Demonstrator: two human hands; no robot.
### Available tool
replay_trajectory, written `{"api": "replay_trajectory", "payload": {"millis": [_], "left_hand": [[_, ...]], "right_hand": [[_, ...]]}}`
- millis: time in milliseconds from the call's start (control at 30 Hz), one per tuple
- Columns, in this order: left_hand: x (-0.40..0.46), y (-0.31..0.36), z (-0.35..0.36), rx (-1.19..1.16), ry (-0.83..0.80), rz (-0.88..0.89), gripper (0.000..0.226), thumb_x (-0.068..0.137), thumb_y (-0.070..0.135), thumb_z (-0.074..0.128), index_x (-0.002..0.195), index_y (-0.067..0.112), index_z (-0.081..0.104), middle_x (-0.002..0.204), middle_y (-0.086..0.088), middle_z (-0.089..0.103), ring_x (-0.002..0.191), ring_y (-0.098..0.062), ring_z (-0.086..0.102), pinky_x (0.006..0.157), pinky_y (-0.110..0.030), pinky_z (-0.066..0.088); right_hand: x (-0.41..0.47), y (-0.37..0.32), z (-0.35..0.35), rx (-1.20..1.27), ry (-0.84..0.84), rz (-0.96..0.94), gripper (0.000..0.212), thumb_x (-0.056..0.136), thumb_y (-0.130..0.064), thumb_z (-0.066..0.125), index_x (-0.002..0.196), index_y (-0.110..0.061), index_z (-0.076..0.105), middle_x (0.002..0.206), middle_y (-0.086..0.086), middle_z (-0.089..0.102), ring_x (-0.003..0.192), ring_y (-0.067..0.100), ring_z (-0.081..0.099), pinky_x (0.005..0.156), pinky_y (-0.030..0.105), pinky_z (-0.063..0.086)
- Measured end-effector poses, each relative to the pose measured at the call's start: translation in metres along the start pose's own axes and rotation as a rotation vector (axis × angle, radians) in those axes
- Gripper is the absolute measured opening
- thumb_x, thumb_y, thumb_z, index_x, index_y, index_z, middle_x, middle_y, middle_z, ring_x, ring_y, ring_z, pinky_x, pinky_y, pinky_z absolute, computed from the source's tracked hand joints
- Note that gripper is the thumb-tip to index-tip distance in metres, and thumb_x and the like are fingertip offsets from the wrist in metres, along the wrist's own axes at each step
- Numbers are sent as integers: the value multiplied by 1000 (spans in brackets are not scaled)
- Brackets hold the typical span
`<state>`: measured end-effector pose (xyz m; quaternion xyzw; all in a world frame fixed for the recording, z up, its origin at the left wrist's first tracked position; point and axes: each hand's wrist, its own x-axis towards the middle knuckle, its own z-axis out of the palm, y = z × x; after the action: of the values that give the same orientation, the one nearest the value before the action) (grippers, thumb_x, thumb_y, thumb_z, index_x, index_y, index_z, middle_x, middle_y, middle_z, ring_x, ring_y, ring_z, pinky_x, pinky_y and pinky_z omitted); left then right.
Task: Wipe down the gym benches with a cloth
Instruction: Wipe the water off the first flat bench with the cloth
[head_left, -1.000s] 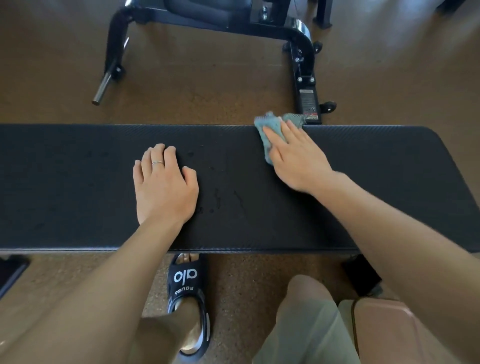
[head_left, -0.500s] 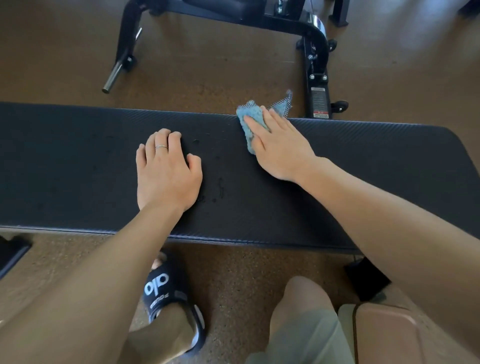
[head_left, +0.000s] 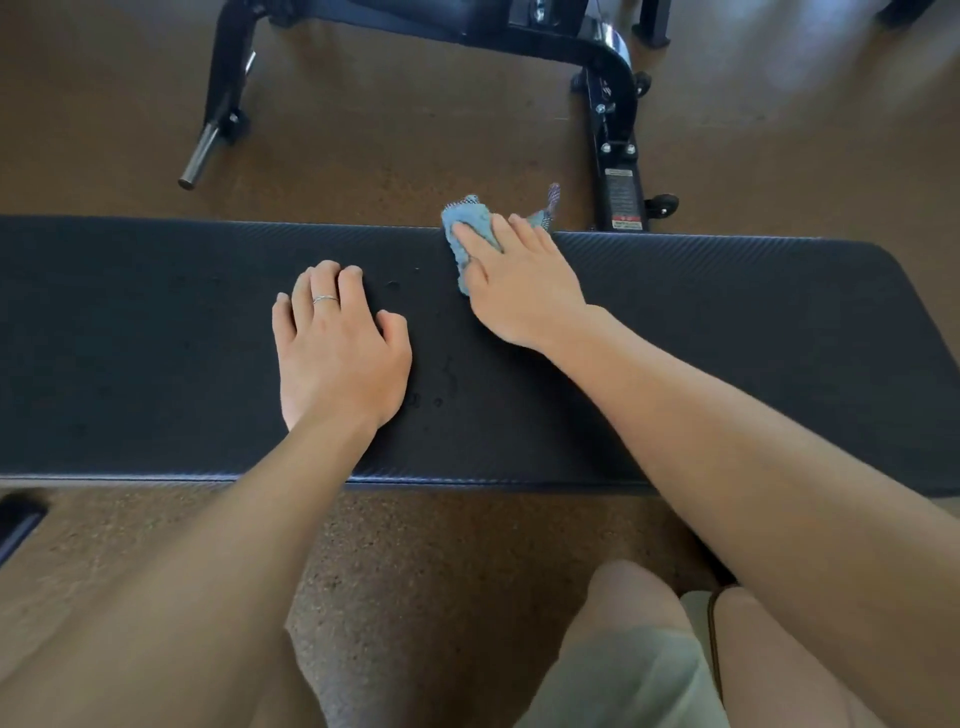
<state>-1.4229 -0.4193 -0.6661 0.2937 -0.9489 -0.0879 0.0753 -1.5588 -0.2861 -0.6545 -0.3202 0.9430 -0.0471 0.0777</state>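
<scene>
Right hand presses a crumpled light-blue cloth, fingers seemingly straight, on the long black padded bench; left hand rests flat, grip empty.

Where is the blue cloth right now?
In the head view, the blue cloth lies under the right hand's fingers at the far edge of the black bench pad, right of the left hand.

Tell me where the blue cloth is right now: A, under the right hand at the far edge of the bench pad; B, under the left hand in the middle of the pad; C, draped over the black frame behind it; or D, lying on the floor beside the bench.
A: the right hand presses the blue cloth onto the bench pad at its far edge, while the left hand rests flat on bare pad.
</scene>
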Motion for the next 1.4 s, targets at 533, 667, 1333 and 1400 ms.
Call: {"api": "replay_trajectory", "payload": {"millis": [533, 667, 1333, 1400], "left_hand": [[-2, -2, -2, -14, -25, 48, 57, 104, 33, 29, 154, 7, 35, 165, -15, 30, 155, -33, 21, 128, -54, 11], [-3, -6, -6, -62, -59, 57, 57, 105, 32, 28, 157, 7, 31, 167, -14, 26, 157, -31, 16, 129, -52, 7], [-11, -166, -46, -29, -78, 215, 54, 105, 27, 32, 157, 12, 36, 167, -11, 29, 156, -29, 21, 129, -48, 11], [-12, -165, -44, -16, -68, 212, 54, 104, 28, 33, 156, 11, 37, 166, -12, 30, 156, -30, 22, 129, -49, 12]], "right_hand": [[-71, -15, 12, 142, 118, 303, 58, 109, -36, 18, 164, -20, 10, 171, 12, 1, 158, 29, -1, 128, 41, 0], [-146, -40, 24, 61, 89, 115, 58, 107, -41, 10, 164, -29, 10, 171, 1, 1, 158, 17, -3, 126, 31, -5], [-168, -98, 38, 71, 151, 552, 59, 107, -40, 7, 164, -23, 9, 171, 8, 6, 158, 23, 1, 128, 38, 2], [-154, -132, 45, 65, 216, 611, 62, 105, -39, 7, 164, -20, 12, 170, 14, 7, 158, 28, 2, 128, 45, 5]]}}
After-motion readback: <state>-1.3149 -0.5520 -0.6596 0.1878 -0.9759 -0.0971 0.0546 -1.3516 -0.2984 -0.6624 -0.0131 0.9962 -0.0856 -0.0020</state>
